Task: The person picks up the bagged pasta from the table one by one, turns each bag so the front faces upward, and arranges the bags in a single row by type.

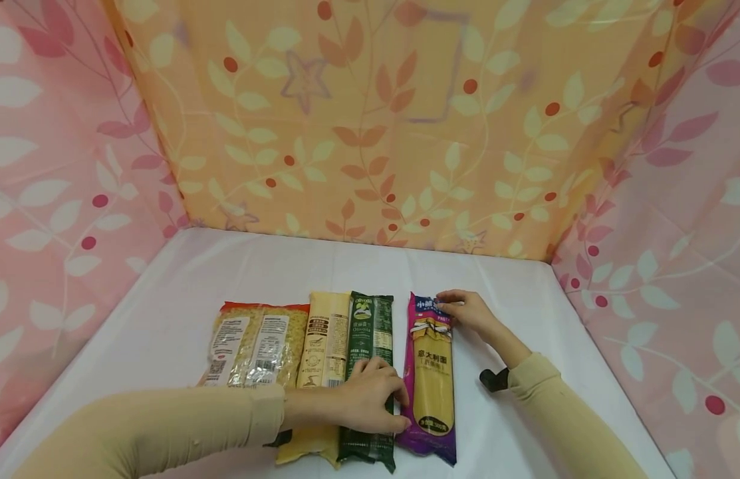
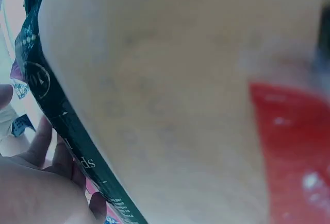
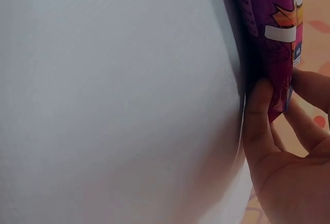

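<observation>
On the white cloth lies a purple spaghetti packet [image 1: 433,372] with a clear window. My right hand [image 1: 474,313] pinches its far right corner; in the right wrist view, the thumb and fingers [image 3: 258,105] are on either side of the purple end. My left hand [image 1: 370,396] lies across the green pasta packet [image 1: 370,319], its thumb and fingertips at the purple packet's near left edge. Whether they grip that edge is hidden. In the left wrist view, the fingers [image 2: 62,157] run beside the green packet's side.
Left of the green packet lies a yellow packet [image 1: 329,316], then a red-topped bag of short pasta [image 1: 258,339], partly covered by my left sleeve. A black strap end [image 1: 494,380] sticks out by the right cuff. Patterned cloth walls [image 1: 370,166] enclose the back and sides.
</observation>
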`<control>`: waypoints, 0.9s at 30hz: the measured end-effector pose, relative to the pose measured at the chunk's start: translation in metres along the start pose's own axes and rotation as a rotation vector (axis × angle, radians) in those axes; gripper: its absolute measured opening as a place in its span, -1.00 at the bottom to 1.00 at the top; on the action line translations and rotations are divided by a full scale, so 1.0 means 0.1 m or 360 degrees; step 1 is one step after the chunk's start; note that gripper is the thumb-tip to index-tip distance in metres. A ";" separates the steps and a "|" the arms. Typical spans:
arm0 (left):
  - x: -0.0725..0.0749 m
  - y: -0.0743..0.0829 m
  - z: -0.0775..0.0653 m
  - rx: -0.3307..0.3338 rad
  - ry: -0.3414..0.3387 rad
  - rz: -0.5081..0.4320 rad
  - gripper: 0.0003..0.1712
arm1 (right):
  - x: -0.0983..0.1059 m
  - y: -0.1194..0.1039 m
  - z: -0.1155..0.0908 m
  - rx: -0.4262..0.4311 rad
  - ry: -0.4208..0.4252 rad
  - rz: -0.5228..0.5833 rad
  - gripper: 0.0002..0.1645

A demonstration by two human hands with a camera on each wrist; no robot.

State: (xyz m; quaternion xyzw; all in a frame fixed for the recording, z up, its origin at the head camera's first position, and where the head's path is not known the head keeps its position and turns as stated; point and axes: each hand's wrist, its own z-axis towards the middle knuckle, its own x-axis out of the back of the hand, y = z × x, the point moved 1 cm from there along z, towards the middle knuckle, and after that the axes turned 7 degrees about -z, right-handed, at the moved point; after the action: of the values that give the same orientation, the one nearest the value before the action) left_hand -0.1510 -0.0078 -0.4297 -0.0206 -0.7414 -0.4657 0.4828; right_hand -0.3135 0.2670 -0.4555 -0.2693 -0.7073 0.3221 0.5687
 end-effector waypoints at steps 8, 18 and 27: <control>-0.02 0.06 0.10 0.0164 0.0019 0.0096 -0.55 | 0.00 0.08 -0.03 -0.0020 -0.0029 0.0060 -0.30; -0.09 0.08 0.33 0.0385 0.0257 -0.0029 -0.35 | -0.03 0.03 -0.22 -0.0167 -0.0006 0.0240 -0.21; 0.03 0.13 0.51 0.0567 0.0283 -0.0193 -0.50 | -0.05 -0.02 -0.34 -0.0185 -0.0106 0.0279 -0.13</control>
State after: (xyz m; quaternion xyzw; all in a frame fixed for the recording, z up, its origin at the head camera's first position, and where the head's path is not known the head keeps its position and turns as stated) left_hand -0.1816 0.0344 -0.4240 0.1510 -0.7664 -0.3553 0.5134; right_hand -0.2790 0.2672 -0.4519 -0.3518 -0.7170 0.3379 0.4980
